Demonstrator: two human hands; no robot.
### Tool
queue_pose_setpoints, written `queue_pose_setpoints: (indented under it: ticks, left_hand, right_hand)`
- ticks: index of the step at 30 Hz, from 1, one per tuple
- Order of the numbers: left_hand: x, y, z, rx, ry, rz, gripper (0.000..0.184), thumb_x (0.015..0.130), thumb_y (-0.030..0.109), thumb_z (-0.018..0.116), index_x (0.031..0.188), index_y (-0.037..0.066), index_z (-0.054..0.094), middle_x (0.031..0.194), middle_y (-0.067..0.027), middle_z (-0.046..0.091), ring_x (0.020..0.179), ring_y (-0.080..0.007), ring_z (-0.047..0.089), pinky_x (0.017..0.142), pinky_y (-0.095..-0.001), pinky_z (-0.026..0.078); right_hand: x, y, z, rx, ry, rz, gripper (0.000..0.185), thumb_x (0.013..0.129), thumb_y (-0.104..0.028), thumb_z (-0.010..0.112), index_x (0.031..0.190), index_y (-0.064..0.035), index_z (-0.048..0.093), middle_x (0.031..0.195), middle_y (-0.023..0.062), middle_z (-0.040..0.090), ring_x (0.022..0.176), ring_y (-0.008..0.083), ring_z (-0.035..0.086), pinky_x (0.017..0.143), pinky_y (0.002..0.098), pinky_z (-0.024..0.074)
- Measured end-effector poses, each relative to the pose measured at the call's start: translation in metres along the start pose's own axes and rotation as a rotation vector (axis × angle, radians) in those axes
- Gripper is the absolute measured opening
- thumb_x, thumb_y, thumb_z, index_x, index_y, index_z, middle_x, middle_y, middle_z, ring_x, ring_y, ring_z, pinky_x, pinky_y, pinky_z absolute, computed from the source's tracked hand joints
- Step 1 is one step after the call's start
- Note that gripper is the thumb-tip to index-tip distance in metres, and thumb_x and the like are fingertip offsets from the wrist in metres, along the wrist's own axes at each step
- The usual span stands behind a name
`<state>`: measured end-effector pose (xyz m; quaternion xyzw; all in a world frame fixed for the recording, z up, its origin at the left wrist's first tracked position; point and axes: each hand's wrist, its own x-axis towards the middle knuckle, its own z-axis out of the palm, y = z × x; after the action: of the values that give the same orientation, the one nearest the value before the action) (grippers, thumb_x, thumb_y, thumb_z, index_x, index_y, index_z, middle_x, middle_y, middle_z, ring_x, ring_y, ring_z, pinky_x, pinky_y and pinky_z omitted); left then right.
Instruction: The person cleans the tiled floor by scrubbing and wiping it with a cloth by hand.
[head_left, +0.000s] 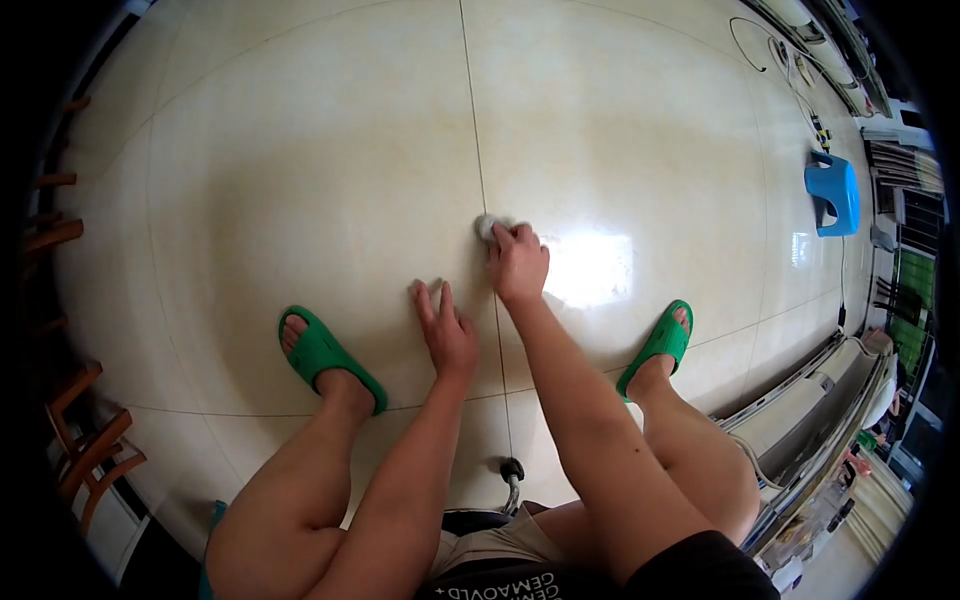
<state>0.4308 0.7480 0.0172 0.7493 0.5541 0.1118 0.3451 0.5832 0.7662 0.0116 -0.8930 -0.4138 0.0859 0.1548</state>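
Observation:
My right hand (521,262) reaches down to the glossy cream tile floor, its fingers closed on a small whitish-grey round object (487,228) at a tile joint. What exactly the object is cannot be made out. Lower and to the left, my left hand (448,335) is at the floor with two fingers stretched out and spread, holding nothing. A green slipper (322,352) is on my left foot, another green slipper (668,343) on my right foot.
A blue plastic stool (834,195) stands at the right, near cables (799,88). Wooden chair parts (95,445) line the left edge. A long whitish padded piece of furniture (800,395) lies at lower right. A black caster (511,468) is between my legs.

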Motion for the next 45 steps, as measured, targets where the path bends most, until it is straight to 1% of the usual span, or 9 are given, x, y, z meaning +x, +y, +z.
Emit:
queue_pose_setpoints:
  ticks: [5, 12, 16, 24, 27, 30, 36, 39, 45]
  left_hand:
    - [0.014, 0.001, -0.001, -0.026, 0.05, 0.153, 0.056, 0.079, -0.001, 0.051, 0.135, -0.001, 0.041, 0.148, -0.0248, 0.02, 0.139, -0.0416, 0.015, 0.113, -0.0464, 0.018]
    - [0.025, 0.007, 0.0, -0.066, -0.069, -0.052, 0.058, 0.079, 0.001, 0.056, 0.135, 0.0, 0.04, 0.149, -0.0233, 0.021, 0.139, -0.0385, 0.018, 0.113, -0.0429, 0.023]
    - [0.026, 0.01, -0.001, -0.098, -0.111, -0.099, 0.055, 0.079, 0.0, 0.056, 0.133, -0.001, 0.043, 0.149, -0.0237, 0.021, 0.139, -0.038, 0.02, 0.111, -0.0417, 0.026]
    - [0.029, 0.018, -0.002, 0.039, -0.134, -0.088, 0.055, 0.078, 0.002, 0.058, 0.132, -0.003, 0.044, 0.149, -0.0247, 0.019, 0.138, -0.0395, 0.02, 0.111, -0.0416, 0.025]
    - [0.029, 0.018, 0.003, 0.041, -0.117, -0.108, 0.055, 0.078, 0.003, 0.059, 0.131, -0.003, 0.045, 0.149, -0.0245, 0.019, 0.139, -0.0392, 0.02, 0.111, -0.0414, 0.026]
    - [0.026, 0.017, 0.002, 0.041, -0.106, -0.109, 0.054, 0.078, 0.004, 0.059, 0.131, -0.002, 0.047, 0.149, -0.0238, 0.019, 0.139, -0.0389, 0.02, 0.111, -0.0411, 0.026]
    - [0.03, 0.014, -0.003, -0.009, -0.119, -0.118, 0.051, 0.079, 0.005, 0.059, 0.129, -0.001, 0.049, 0.15, -0.0226, 0.019, 0.139, -0.0382, 0.02, 0.11, -0.0397, 0.028]
    - [0.029, 0.014, -0.004, -0.006, -0.125, -0.107, 0.05, 0.079, 0.005, 0.059, 0.129, 0.0, 0.05, 0.15, -0.0223, 0.02, 0.138, -0.038, 0.021, 0.11, -0.0393, 0.029]
    - [0.028, 0.011, -0.006, -0.031, -0.151, -0.118, 0.048, 0.079, 0.004, 0.058, 0.126, -0.002, 0.051, 0.149, -0.0214, 0.02, 0.139, -0.037, 0.019, 0.113, -0.0405, 0.024]
  right_hand:
    - [0.014, -0.007, -0.002, -0.093, -0.087, 0.087, 0.022, 0.082, -0.021, 0.059, 0.103, -0.0163, 0.062, 0.095, 0.0055, 0.057, 0.092, 0.0234, 0.056, 0.073, 0.0408, 0.0401]
    - [-0.096, -0.003, -0.009, 0.061, -0.076, 0.02, 0.031, 0.078, -0.016, 0.059, 0.108, -0.0127, 0.063, 0.096, 0.0049, 0.057, 0.091, 0.0232, 0.056, 0.07, 0.0406, 0.0375]
    - [-0.066, -0.001, -0.003, 0.027, -0.021, -0.044, 0.031, 0.078, -0.016, 0.058, 0.108, -0.0135, 0.064, 0.095, 0.0047, 0.056, 0.091, 0.0225, 0.056, 0.07, 0.04, 0.0379]
    - [0.043, -0.021, -0.004, -0.012, -0.204, 0.176, 0.033, 0.079, -0.019, 0.062, 0.111, -0.0143, 0.064, 0.101, 0.0072, 0.061, 0.095, 0.0261, 0.059, 0.079, 0.0442, 0.0438]
    - [0.043, -0.001, -0.013, 0.564, -0.407, 0.367, 0.04, 0.08, -0.021, 0.059, 0.118, -0.0086, 0.056, 0.11, 0.0143, 0.063, 0.101, 0.0322, 0.061, 0.089, 0.0419, 0.0428]
    - [0.014, 0.013, -0.02, 0.867, -0.513, 0.526, 0.04, 0.081, -0.02, 0.059, 0.119, -0.0066, 0.054, 0.11, 0.0164, 0.063, 0.099, 0.0303, 0.062, 0.086, 0.0386, 0.0465]
    - [-0.014, 0.023, -0.017, 0.638, -0.397, 0.504, 0.039, 0.082, -0.018, 0.059, 0.116, 0.0006, 0.054, 0.105, 0.0205, 0.062, 0.098, 0.0339, 0.061, 0.087, 0.0383, 0.0474]
    - [-0.016, 0.018, -0.007, 0.365, -0.066, 0.25, 0.03, 0.079, -0.013, 0.058, 0.106, 0.0004, 0.061, 0.094, 0.0194, 0.06, 0.094, 0.0367, 0.058, 0.087, 0.0421, 0.0462]
    - [-0.002, 0.012, -0.006, 0.35, -0.034, 0.206, 0.025, 0.079, -0.011, 0.059, 0.1, 0.0013, 0.064, 0.092, 0.0204, 0.062, 0.088, 0.0353, 0.06, 0.079, 0.0414, 0.0483]
